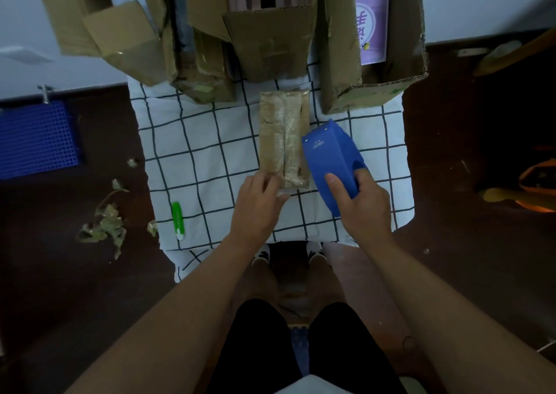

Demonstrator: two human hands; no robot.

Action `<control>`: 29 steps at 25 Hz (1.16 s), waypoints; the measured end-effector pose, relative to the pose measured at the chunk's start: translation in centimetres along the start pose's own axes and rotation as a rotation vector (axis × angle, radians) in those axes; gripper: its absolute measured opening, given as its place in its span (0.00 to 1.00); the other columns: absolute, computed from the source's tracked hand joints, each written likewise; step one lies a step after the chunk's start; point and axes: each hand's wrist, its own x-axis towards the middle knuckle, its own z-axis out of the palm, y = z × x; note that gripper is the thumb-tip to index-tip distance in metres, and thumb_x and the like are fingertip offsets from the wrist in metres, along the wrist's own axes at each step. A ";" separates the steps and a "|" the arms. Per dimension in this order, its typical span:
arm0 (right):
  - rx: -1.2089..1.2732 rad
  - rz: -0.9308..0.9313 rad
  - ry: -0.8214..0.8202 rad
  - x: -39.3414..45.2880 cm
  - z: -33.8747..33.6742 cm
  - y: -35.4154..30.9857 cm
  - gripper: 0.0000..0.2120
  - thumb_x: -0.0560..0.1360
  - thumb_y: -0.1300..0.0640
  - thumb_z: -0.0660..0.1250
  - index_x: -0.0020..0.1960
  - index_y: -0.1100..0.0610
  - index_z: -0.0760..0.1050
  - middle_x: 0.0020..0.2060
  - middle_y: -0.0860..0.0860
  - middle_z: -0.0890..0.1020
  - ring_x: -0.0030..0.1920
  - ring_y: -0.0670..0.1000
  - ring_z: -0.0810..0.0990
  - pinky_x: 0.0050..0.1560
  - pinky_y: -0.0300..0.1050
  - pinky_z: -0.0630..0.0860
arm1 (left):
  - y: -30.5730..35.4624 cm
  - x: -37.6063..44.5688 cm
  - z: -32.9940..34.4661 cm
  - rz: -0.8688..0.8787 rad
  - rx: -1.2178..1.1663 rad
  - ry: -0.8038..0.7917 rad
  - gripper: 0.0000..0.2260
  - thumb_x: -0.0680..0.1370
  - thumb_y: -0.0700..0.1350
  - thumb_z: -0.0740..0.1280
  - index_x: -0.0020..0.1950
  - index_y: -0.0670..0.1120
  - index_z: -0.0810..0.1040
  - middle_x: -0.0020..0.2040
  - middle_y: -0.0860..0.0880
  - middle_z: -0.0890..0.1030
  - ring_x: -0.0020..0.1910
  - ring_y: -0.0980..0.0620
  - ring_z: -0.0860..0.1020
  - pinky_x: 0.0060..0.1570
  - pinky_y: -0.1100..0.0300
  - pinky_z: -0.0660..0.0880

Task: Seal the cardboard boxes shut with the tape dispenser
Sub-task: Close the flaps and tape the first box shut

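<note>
Dark brown floor lies all around a small desk (210, 165) covered with a white cloth marked in black squares. On the middle of that cloth lies one flat, narrow cardboard box (284, 139), shiny with tape along its top. The left hand (258, 204) rests on the near end of this box, with its fingers lying fairly straight over the corner. Just to the right of the box, the right hand (358, 204) holds a blue tape dispenser (331, 159); its fingers and thumb are curled tight round the near end, and the far end of the dispenser sits beside the box's right edge. At the far side of the desk stand four bigger cardboard boxes (270, 44) with open flaps, close together; the right one holds a purple packet (371, 17). One green pen-like thing (177, 220) lies on the cloth to the left, well apart from the hands. On the floor to the left are crumpled scraps of used tape (105, 225), and past them a blue basket (36, 137) with little holes.
</note>
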 end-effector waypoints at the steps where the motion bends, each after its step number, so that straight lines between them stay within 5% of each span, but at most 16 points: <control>1: -0.050 -0.057 -0.023 0.2 0.4 -0.1 0.21 0.77 0.40 0.65 0.43 0.59 0.69 0.35 0.52 0.75 0.37 0.54 0.76 0.36 0.47 0.71 | -0.5 -0.5 -0.2 -0.039 0.004 0.007 0.12 0.76 0.48 0.69 0.53 0.40 0.78 0.47 0.41 0.77 0.44 0.42 0.74 0.44 0.50 0.72; 7: -0.343 -0.318 -0.029 0.9 3.5 -0.5 0.20 0.77 0.43 0.68 0.44 0.61 0.72 0.34 0.53 0.72 0.34 0.55 0.73 0.36 0.49 0.69 | -2.0 0.4 -0.2 -0.041 0.031 -0.056 0.07 0.73 0.36 0.71 0.48 0.41 0.75 0.40 0.43 0.75 0.36 0.42 0.75 0.31 0.56 0.66; 14: -0.393 -0.332 -0.016 0.7 4.0 -0.5 0.20 0.78 0.44 0.68 0.46 0.63 0.73 0.36 0.58 0.79 0.35 0.60 0.77 0.37 0.54 0.73 | -3.5 1.0 -0.6 0.079 0.017 -0.060 0.03 0.74 0.36 0.70 0.45 0.41 0.77 0.37 0.44 0.79 0.35 0.42 0.75 0.36 0.52 0.70; 24: -0.343 -0.196 -0.157 0.9 3.6 -0.6 0.19 0.79 0.40 0.63 0.46 0.56 0.66 0.38 0.52 0.75 0.38 0.55 0.75 0.38 0.48 0.67 | -2.2 0.0 -1.3 -0.174 -0.084 -0.118 0.10 0.76 0.34 0.65 0.56 0.44 0.77 0.39 0.44 0.79 0.37 0.43 0.76 0.33 0.53 0.71; 29: -0.172 -0.118 -0.049 0.3 2.3 -0.8 0.19 0.79 0.41 0.64 0.44 0.57 0.67 0.33 0.50 0.73 0.35 0.53 0.74 0.35 0.47 0.68 | 0.0 0.5 -3.0 -0.366 -0.068 -0.224 0.20 0.73 0.42 0.66 0.65 0.45 0.70 0.53 0.42 0.75 0.50 0.42 0.74 0.44 0.52 0.70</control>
